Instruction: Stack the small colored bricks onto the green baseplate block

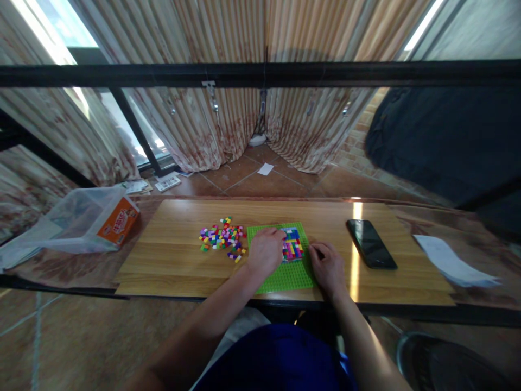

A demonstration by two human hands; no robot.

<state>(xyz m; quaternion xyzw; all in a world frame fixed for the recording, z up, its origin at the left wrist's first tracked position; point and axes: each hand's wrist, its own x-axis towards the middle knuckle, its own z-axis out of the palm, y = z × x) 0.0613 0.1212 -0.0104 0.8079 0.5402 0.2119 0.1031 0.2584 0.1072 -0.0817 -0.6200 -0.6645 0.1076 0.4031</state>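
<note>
A green studded baseplate (280,278) lies near the front edge of the wooden table. On it sits a tight block of small toy bricks (293,247) in blue, red, yellow, pink and other colours. My left hand (266,251) reaches over the plate, its bent fingertips at the left side of the block. Those fingers are closed, and whatever they pinch is hidden. Curled at the plate's right edge, my right hand (329,267) rests with its fingers drawn in and no object showing in them. A pile of loose bricks (222,236) is spread left of the plate.
A black smartphone (371,244) lies on the table's right part, with white paper (453,260) beyond it. At the left stands a clear plastic bin (77,217) with an orange label. A dark metal bar (260,75) crosses in front of the curtains (228,125).
</note>
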